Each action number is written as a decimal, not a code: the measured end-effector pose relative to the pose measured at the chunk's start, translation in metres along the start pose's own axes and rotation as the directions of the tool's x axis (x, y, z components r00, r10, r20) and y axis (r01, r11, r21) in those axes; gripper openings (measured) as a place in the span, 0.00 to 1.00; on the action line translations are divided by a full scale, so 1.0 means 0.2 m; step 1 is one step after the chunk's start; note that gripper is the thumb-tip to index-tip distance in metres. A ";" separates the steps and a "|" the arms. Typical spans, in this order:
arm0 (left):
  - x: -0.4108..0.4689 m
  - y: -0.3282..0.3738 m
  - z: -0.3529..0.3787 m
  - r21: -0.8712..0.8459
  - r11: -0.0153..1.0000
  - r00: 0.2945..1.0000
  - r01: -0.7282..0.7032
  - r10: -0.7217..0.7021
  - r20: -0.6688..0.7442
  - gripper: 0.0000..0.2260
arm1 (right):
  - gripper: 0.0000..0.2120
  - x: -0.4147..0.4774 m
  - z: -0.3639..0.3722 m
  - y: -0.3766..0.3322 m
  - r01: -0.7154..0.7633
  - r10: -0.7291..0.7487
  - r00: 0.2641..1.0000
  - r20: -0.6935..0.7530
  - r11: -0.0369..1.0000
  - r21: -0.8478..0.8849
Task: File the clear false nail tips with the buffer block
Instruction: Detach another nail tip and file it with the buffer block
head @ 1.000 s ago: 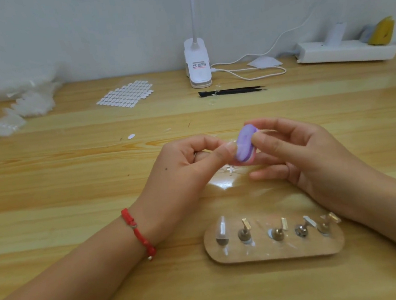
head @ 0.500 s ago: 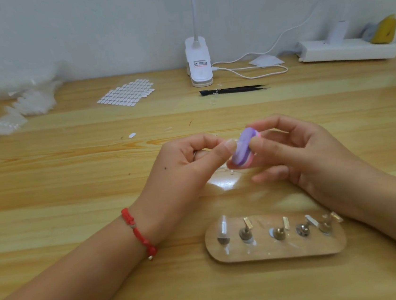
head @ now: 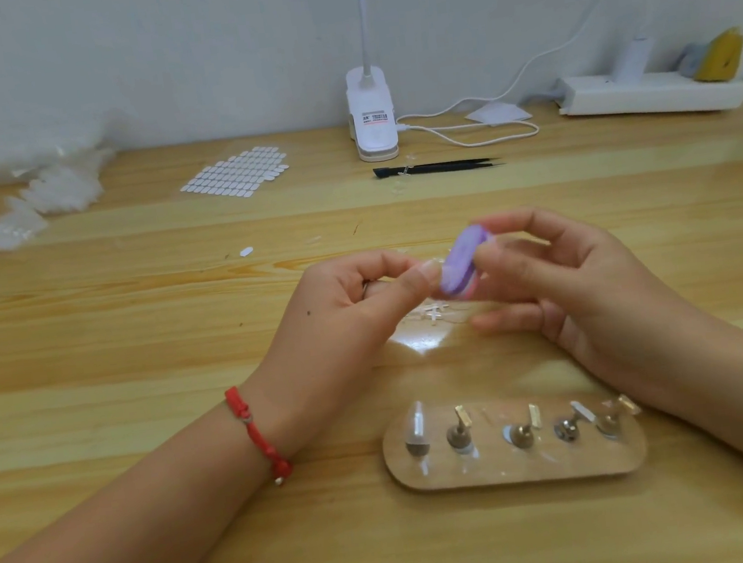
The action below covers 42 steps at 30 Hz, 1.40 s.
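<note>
The right hand (head: 559, 278) gripped the purple buffer block (head: 460, 266) between thumb and curled fingers, holding it tilted at its fingertips, above the wooden table (head: 137, 354). The left hand (head: 349, 302) pinched a clear nail tip (head: 436, 265), faint and blurred, between thumb and forefinger, pressed against the block's left face. Nearer, a wooden stand (head: 516, 471) carried five pegs, the leftmost bearing a mounted tip (head: 416, 424). Black tweezers (head: 435, 166) lay far behind.
</note>
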State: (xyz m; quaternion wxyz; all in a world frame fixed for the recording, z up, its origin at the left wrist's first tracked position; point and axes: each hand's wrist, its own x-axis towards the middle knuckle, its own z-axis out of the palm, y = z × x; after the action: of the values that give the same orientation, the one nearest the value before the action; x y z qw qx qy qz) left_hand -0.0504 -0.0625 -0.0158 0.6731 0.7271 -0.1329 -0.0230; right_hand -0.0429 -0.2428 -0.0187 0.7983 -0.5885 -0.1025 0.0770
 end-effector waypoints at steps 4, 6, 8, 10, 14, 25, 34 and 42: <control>0.00 -0.01 -0.01 -0.008 1.000 1.000 0.014 -0.014 -0.026 0.06 | 0.13 0.01 -0.01 0.00 0.021 -0.021 0.999 -0.032 1.000 0.003; 0.00 -0.01 -0.01 -0.004 1.000 1.000 0.012 -0.013 -0.018 0.07 | 0.11 0.00 0.01 0.00 0.016 -0.014 1.000 0.027 0.997 -0.074; 0.00 0.00 0.00 0.002 1.000 1.000 0.005 -0.005 0.000 0.08 | 0.13 0.01 0.00 0.00 0.000 0.000 1.000 -0.016 1.000 0.022; 0.00 0.01 0.01 0.002 1.000 1.000 0.008 -0.008 -0.005 0.07 | 0.15 0.01 -0.01 -0.01 -0.010 0.013 0.999 -0.041 0.997 0.082; -0.01 0.01 0.01 0.009 1.000 1.000 0.011 -0.011 -0.008 0.09 | 0.14 0.00 0.01 0.00 0.002 -0.001 1.000 0.014 1.000 -0.026; 0.00 0.00 0.00 0.011 1.000 0.999 0.022 -0.022 -0.049 0.08 | 0.11 0.00 0.00 0.00 -0.008 0.018 0.993 0.115 0.996 -0.094; -0.01 -0.01 -0.01 0.019 1.000 0.999 0.009 -0.008 -0.038 0.10 | 0.11 0.00 0.00 0.01 0.010 -0.001 0.996 0.090 0.995 -0.095; -0.01 0.00 0.00 0.025 1.000 0.999 0.015 -0.014 -0.043 0.09 | 0.12 0.01 -0.01 0.01 -0.004 0.006 0.998 0.058 0.999 -0.039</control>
State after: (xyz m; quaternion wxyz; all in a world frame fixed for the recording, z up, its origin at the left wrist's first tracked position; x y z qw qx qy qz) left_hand -0.0520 -0.0618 -0.0157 0.6664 0.7368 -0.1138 -0.0107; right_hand -0.0413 -0.2430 -0.0207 0.7831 -0.6018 -0.1257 0.0940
